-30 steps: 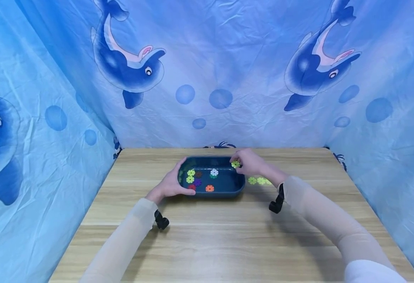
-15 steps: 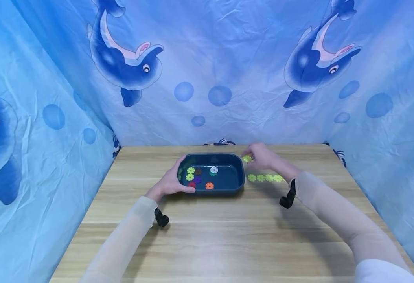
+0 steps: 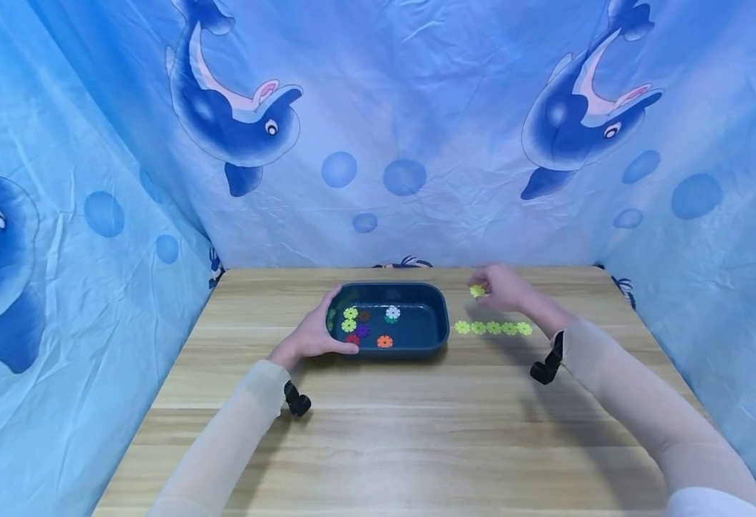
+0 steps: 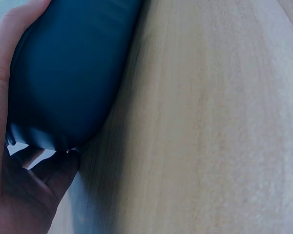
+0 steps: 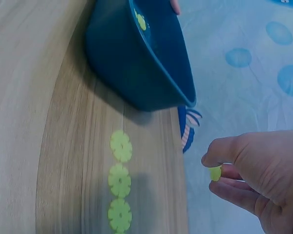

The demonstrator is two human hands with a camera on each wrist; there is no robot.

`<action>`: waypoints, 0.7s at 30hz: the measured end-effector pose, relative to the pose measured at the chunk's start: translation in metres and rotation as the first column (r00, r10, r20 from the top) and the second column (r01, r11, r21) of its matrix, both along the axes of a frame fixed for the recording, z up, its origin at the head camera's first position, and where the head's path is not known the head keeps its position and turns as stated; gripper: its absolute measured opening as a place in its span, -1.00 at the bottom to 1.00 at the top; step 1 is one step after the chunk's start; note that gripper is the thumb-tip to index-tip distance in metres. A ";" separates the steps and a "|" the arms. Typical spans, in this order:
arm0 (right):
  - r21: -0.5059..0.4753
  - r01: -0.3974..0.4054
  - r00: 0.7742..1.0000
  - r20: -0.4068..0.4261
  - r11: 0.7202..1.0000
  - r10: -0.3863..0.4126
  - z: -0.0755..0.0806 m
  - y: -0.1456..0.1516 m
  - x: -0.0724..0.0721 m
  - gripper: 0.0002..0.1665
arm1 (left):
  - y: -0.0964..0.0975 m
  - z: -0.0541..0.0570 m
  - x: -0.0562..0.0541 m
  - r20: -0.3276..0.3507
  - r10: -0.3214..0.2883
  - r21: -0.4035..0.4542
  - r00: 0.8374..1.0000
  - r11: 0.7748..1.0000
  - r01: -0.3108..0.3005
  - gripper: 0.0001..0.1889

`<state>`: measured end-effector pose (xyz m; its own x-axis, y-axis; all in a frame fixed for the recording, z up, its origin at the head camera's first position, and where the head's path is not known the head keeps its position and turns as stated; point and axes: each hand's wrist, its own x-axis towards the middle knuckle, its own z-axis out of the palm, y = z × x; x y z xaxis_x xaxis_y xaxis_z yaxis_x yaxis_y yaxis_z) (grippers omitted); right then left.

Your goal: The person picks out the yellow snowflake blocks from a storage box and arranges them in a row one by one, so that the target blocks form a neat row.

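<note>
My left hand (image 3: pixel 313 335) grips the left end of a dark blue rectangular tub (image 3: pixel 416 352), its thumb along the front rim. In the left wrist view the fingers (image 4: pixel 61 170) reach round the tub's end wall. To the right of the tub, my right hand (image 3: pixel 507 289) pinches a yellow-green notched plastic disc (image 3: pixel 477 291) above the table. The right wrist view shows that disc (image 5: pixel 215 173) between thumb and fingers. Below the hand, several matching discs (image 3: pixel 494 327) lie in a row on the table.
Inside the tub lie loose discs: yellow-green (image 3: pixel 349 326), white (image 3: pixel 393 312), orange (image 3: pixel 385 341), purple (image 3: pixel 362 330), red (image 3: pixel 352 339) and brown (image 3: pixel 365 316). A blue dolphin-print cloth (image 3: pixel 378 122) hangs behind and beside the wooden table (image 3: pixel 378 431).
My right hand has moved right, from over the tub's right end to above the row, carrying the yellow-green disc and uncovering more of the row. The left hand stays on the tub.
</note>
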<state>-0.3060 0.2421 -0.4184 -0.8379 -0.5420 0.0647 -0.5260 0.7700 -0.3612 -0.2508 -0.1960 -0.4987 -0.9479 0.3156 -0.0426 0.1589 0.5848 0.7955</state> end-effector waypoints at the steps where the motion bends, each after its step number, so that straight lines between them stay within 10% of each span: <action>1: 0.000 0.005 1.000 -0.004 1.000 -0.005 -0.001 0.003 0.000 -0.57 | 0.001 0.000 0.000 0.001 0.002 0.003 1.000 1.000 -0.002 0.47; 21: 0.008 0.071 0.997 -0.004 0.997 -0.071 -0.013 0.040 0.000 -0.58 | 0.001 0.002 0.000 0.021 0.000 0.012 1.000 1.000 0.000 0.46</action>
<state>-0.3060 0.2822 -0.4316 -0.8741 -0.4816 0.0635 -0.4711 0.8085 -0.3528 -0.2507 -0.1948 -0.4965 -0.9469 0.3163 -0.0585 0.1423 0.5751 0.8056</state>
